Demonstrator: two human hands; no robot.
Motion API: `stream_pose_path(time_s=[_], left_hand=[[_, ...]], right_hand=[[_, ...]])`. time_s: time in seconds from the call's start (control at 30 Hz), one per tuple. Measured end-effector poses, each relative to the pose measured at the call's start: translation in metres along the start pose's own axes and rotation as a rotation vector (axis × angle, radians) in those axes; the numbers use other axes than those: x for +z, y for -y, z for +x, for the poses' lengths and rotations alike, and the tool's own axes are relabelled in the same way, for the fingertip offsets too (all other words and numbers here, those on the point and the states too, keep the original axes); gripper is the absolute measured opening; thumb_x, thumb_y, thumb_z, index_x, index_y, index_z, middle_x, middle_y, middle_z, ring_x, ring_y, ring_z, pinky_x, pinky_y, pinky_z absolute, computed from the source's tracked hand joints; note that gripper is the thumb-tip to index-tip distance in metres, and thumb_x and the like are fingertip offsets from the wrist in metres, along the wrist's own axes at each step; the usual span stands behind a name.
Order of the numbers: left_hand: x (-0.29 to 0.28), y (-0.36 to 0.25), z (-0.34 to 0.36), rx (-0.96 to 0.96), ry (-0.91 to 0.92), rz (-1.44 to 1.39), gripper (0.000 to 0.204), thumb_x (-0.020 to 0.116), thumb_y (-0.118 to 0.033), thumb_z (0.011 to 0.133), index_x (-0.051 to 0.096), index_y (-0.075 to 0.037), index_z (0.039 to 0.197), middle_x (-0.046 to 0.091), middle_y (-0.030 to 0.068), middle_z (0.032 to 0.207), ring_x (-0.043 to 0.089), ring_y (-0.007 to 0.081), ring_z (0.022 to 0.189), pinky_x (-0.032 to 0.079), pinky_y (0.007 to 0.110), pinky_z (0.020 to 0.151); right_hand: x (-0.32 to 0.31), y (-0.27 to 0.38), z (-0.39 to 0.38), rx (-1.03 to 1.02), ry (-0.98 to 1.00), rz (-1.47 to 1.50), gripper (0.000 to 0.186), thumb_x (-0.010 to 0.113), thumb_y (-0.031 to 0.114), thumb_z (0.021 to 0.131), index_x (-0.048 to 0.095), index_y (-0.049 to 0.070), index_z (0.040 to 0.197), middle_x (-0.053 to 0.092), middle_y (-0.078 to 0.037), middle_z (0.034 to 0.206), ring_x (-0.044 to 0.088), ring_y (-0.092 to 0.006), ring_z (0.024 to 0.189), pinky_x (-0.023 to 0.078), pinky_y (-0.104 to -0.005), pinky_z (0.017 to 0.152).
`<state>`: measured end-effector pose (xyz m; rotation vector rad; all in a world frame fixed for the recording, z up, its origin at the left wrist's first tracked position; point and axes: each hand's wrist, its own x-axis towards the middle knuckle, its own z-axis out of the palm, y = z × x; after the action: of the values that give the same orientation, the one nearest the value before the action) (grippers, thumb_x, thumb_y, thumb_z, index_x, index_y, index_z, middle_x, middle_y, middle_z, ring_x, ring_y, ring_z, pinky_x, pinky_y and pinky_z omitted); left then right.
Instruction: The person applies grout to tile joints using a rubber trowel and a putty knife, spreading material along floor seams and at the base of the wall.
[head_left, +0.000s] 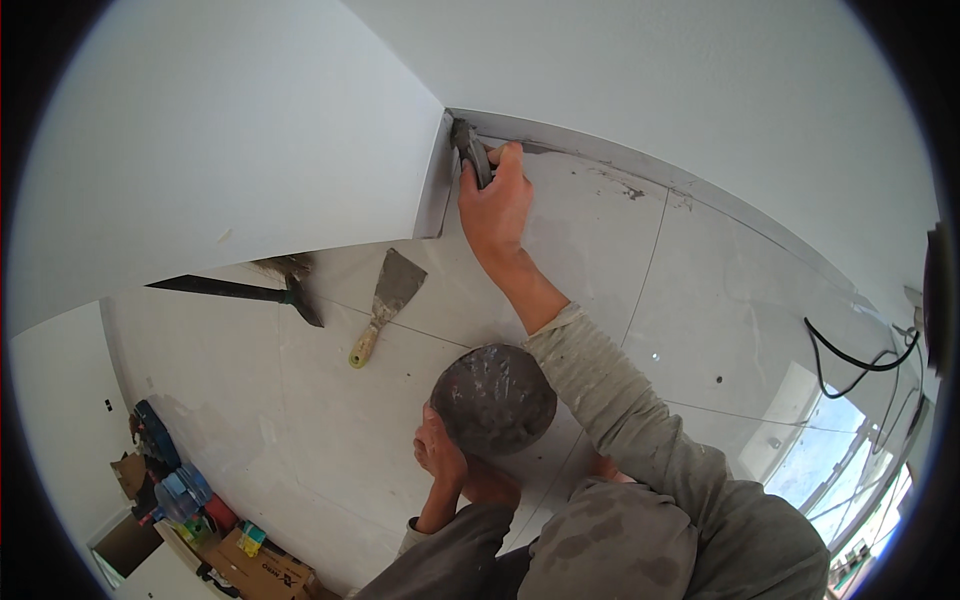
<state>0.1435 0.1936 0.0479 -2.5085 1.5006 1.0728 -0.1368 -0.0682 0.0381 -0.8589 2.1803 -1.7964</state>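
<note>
My right hand (500, 197) grips a grey hand tool (478, 163) against the grey skirting (435, 185) in the inside corner at the wall's base; dark paste shows at its far end. My left hand (438, 450) holds a round dark grey bowl (493, 398), streaked with wet-looking material, low over the floor near my knees. A putty knife (388, 303) with a pale, stained handle lies on the large light floor tiles (560, 480), left of my right forearm.
A broom (298, 295) lies beside the white wall panel (220, 130). At the lower left are a cardboard box (255, 560), a blue plastic bottle (183, 492) and other clutter. Black cables (865, 365) lie at the right. Smears of grey material mark the tiles along the far skirting.
</note>
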Motion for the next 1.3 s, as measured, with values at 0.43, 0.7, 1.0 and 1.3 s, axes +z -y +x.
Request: stream_pose_path(time_s=[0.43, 0.7, 1.0, 1.3], left_hand=[[-0.003, -0.012, -0.001, 0.049, 0.053, -0.066, 0.067, 0.021, -0.054, 0.111, 0.046, -0.012, 0.156, 0.053, 0.0155, 0.153, 0.043, 0.0350, 0.142, 0.023, 0.049, 0.119], [0.004, 0.010, 0.001, -0.005, 0.004, 0.022, 0.067, 0.023, -0.055, 0.110, 0.046, -0.012, 0.156, 0.057, 0.0190, 0.145, 0.043, 0.0369, 0.138, 0.025, 0.050, 0.118], [0.005, 0.017, 0.005, 0.091, -0.029, -0.062, 0.068, 0.026, -0.057, 0.110, 0.048, -0.011, 0.155, 0.058, 0.0197, 0.141, 0.046, 0.0370, 0.134, 0.028, 0.048, 0.116], [0.002, 0.005, 0.002, 0.046, -0.039, -0.002, 0.067, 0.022, -0.058, 0.109, 0.051, -0.016, 0.153, 0.059, 0.0195, 0.141, 0.047, 0.0378, 0.133, 0.026, 0.052, 0.116]], right_hand=[[0.007, 0.029, 0.010, 0.511, -0.130, 0.215, 0.035, 0.076, 0.003, 0.086, 0.047, 0.001, 0.106, 0.064, -0.016, 0.092, 0.066, -0.0347, 0.086, 0.050, -0.0467, 0.081], [0.011, 0.029, 0.002, 0.369, -0.176, 0.314, 0.035, 0.077, 0.005, 0.087, 0.047, 0.002, 0.105, 0.062, -0.015, 0.090, 0.063, -0.0315, 0.083, 0.049, -0.0440, 0.078], [0.008, 0.040, 0.003, 0.331, -0.176, 0.444, 0.035, 0.077, 0.004, 0.088, 0.046, 0.001, 0.104, 0.063, -0.015, 0.089, 0.062, -0.0261, 0.080, 0.049, -0.0404, 0.076], [0.005, 0.036, -0.001, 0.168, -0.167, 0.499, 0.038, 0.078, 0.003, 0.088, 0.045, 0.001, 0.107, 0.061, -0.012, 0.096, 0.060, -0.0170, 0.082, 0.051, -0.0321, 0.073]])
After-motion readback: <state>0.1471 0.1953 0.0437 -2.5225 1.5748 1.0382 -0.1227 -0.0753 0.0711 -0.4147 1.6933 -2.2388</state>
